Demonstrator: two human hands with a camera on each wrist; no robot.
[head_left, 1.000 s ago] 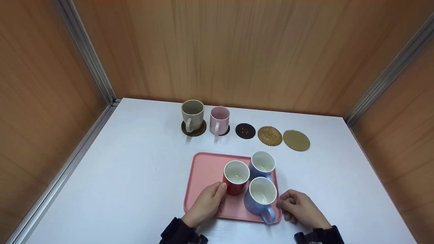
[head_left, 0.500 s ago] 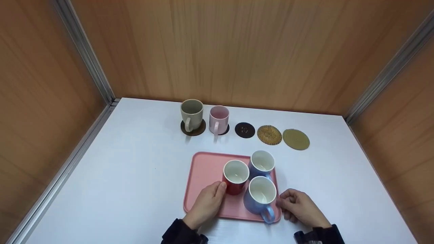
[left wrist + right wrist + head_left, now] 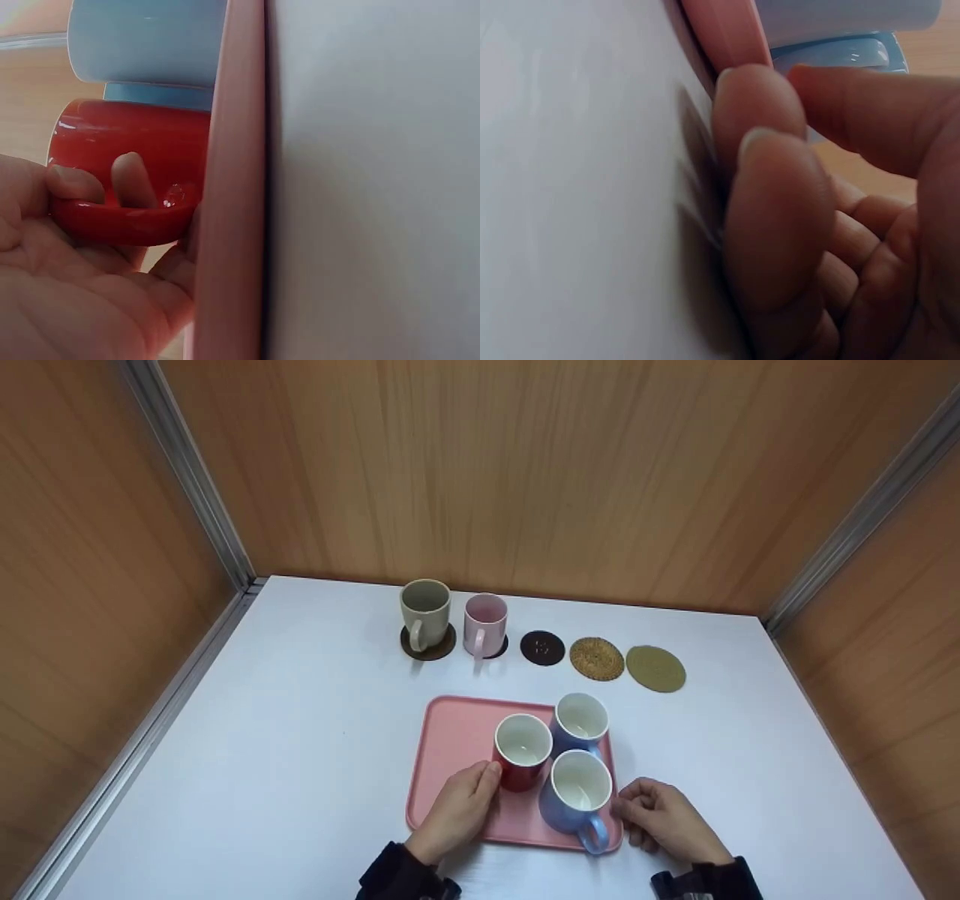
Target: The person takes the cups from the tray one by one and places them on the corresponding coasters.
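A red mug [image 3: 517, 776] with a white inside stands upright on a pink tray [image 3: 459, 727]. My left hand [image 3: 457, 810] grips its handle; in the left wrist view a finger [image 3: 133, 180] passes through the handle loop and the thumb [image 3: 75, 184] lies on it. Close to the red mug on the tray are two blue mugs, a front one [image 3: 559, 808] and a back one [image 3: 562, 742]. My right hand [image 3: 664, 819] is at the tray's right edge, where thumb and forefinger [image 3: 757, 101] pinch the rim near the front corner. The other fingers are curled.
Behind the tray runs a row of coasters. A grey-green mug [image 3: 426, 619] and a light pink mug [image 3: 485, 624] stand on two of them. A dark coaster [image 3: 542, 648], a woven coaster [image 3: 597, 659] and an olive coaster [image 3: 656, 669] bear nothing. Wooden panels [image 3: 480, 472] enclose the white table [image 3: 300, 720].
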